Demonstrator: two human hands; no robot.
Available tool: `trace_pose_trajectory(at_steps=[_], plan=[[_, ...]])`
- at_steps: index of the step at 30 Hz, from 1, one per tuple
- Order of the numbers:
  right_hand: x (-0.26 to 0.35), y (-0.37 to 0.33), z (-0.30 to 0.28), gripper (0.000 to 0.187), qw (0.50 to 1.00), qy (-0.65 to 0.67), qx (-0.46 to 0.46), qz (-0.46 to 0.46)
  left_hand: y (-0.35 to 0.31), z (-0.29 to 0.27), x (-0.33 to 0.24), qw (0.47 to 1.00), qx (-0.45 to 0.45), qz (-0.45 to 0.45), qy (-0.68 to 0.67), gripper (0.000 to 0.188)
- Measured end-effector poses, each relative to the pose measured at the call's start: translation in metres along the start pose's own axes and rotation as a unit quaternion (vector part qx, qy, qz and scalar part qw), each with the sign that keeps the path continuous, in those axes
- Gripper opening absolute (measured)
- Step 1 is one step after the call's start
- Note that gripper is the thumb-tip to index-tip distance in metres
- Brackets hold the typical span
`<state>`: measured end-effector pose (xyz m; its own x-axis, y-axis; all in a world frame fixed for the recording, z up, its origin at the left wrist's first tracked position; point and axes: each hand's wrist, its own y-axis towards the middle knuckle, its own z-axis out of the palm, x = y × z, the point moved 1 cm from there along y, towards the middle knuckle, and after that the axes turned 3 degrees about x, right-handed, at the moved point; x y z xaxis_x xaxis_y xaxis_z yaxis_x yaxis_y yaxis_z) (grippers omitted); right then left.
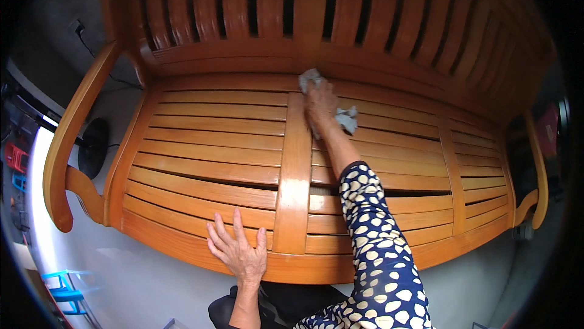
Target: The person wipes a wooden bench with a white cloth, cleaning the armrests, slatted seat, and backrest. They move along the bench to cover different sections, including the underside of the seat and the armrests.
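Observation:
A long slatted wooden bench (294, 165) with a glossy orange-brown finish fills most of the view. Toward the rear of its seat, just right of the middle crosspiece, my right hand (321, 104) presses a pale grey cloth (311, 78) against the wood. The cloth bunches out beyond the fingers and also to the right of the wrist. My left hand (244, 256) rests on the seat's front edge, left of the crosspiece, fingers spread and holding nothing.
The slatted backrest (310, 13) rises behind the seat. Curved armrests stand at the left end (79, 122) and right end (535, 159). A dark round base (94, 146) with a cord is beyond the left armrest. Blue stool (66, 292) and red stool (16, 157) are far left.

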<state>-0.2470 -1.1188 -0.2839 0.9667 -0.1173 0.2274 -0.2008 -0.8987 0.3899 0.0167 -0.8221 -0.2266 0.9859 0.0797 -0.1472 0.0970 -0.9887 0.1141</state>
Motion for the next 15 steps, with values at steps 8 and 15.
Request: trace_pose_trajectory(at_steps=[8, 15], plan=[[-0.185, -0.050, -0.062, 0.028, 0.977, -0.117, -0.013, 0.179, 0.000, 0.004, 0.001, 1.000, 0.013, -0.015, 0.005, 0.069], [-0.271, -0.120, -0.113, 0.030, 0.954, -0.107, -0.037, 0.278, -0.002, 0.004, 0.004, 1.000, -0.005, -0.016, 0.019, 0.066]])
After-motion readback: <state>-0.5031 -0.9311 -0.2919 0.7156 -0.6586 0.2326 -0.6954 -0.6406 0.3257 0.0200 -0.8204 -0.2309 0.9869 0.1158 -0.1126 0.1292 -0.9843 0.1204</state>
